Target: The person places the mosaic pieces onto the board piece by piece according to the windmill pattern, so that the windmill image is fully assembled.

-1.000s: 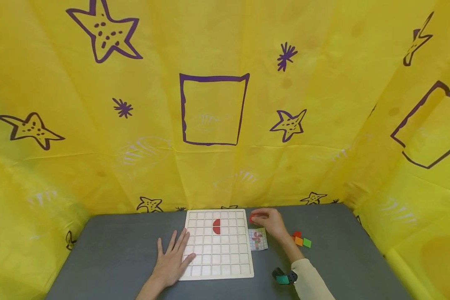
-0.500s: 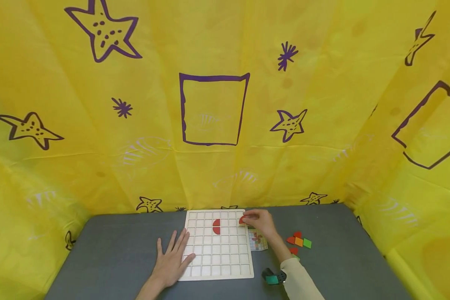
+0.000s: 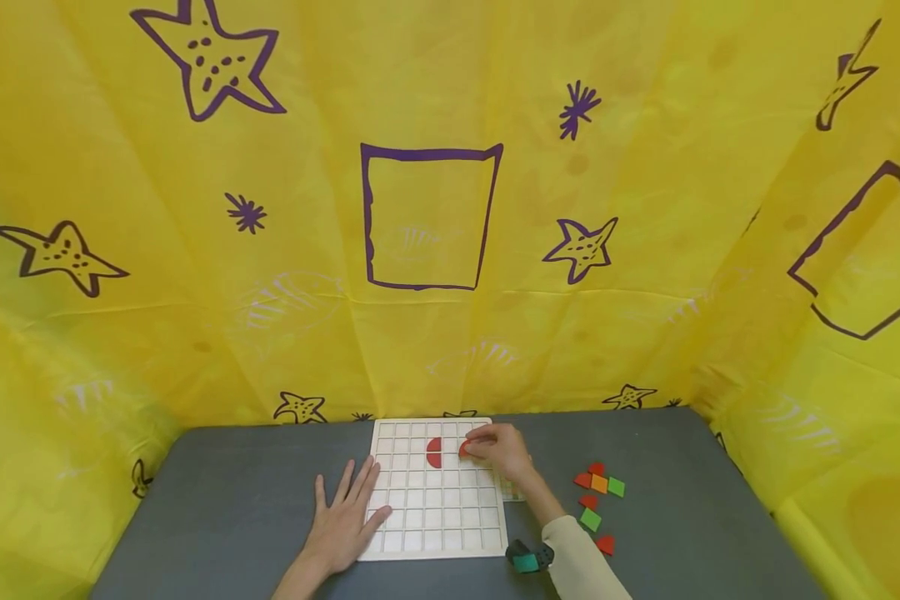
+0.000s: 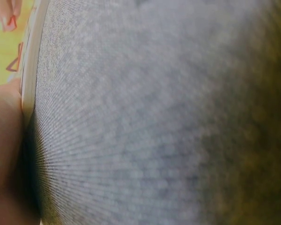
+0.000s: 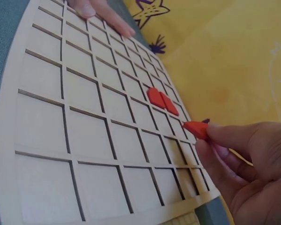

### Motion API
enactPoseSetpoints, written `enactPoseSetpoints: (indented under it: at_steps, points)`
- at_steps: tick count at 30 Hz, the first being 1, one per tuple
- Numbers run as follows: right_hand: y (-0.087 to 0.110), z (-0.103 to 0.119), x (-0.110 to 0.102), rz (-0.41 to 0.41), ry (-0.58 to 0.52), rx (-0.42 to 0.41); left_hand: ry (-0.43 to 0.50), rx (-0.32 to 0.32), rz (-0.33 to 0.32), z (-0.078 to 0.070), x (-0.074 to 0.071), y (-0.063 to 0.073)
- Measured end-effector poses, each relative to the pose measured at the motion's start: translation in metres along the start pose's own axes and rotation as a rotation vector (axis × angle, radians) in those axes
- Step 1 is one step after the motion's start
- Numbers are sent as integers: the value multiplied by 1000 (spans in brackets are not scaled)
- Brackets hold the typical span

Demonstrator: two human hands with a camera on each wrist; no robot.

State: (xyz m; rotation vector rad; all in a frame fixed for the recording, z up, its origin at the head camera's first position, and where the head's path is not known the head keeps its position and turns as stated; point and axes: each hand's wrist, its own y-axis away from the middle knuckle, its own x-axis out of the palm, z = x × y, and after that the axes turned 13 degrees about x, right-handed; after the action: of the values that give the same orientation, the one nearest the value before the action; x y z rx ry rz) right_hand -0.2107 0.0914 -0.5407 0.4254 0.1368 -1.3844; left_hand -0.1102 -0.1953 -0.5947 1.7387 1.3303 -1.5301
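Note:
My right hand (image 3: 504,450) pinches a red quarter-circle tile (image 5: 196,129) between thumb and fingers, over the upper right of a pale wooden grid board (image 3: 412,522). Two red quarter-circle tiles (image 5: 162,100) lie in neighbouring cells of the board, left of the held one in the head view, together forming a half disc. Fingers spread, my left hand (image 3: 341,525) rests on the board's left edge. The left wrist view mostly shows grey table surface, with part of the left hand (image 4: 4,145) beside the board's edge.
A small printed pattern card (image 3: 512,491) sticks out from the board's right side, mostly covered by my right arm. Right of that arm, on the grey table (image 3: 690,517), lie an orange tile (image 3: 599,483), green tiles (image 3: 590,519) and several red tiles (image 3: 606,545). Yellow patterned cloth (image 3: 435,350) encloses the table.
My right hand has moved left with the red quarter-circle tile, from beside the board to over its grid. More loose tiles show behind the arm. My left hand has stayed put.

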Motion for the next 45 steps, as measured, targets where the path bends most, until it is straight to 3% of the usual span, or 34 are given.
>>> enactPoseSetpoints:
  at_steps: [9, 17, 24, 29, 39, 45]
  points:
    - [-2, 0, 14, -4, 9, 28, 37, -19, 22, -5, -10, -3]
    - [2, 1, 25, -13, 86, -4, 24, -7, 31, -2, -6, -4]
    - [3, 6, 27, -74, 270, -15, 33, -11, 29, -7, -10, -5]
    - [3, 7, 28, -73, 338, -16, 30, -19, 31, -7, -10, -4]
    - [0, 1, 31, -41, 301, 3, 37, -15, 13, -1, -2, -2]
    - [0, 1, 30, -31, 305, -40, 24, -42, 54, -7, -11, -4]
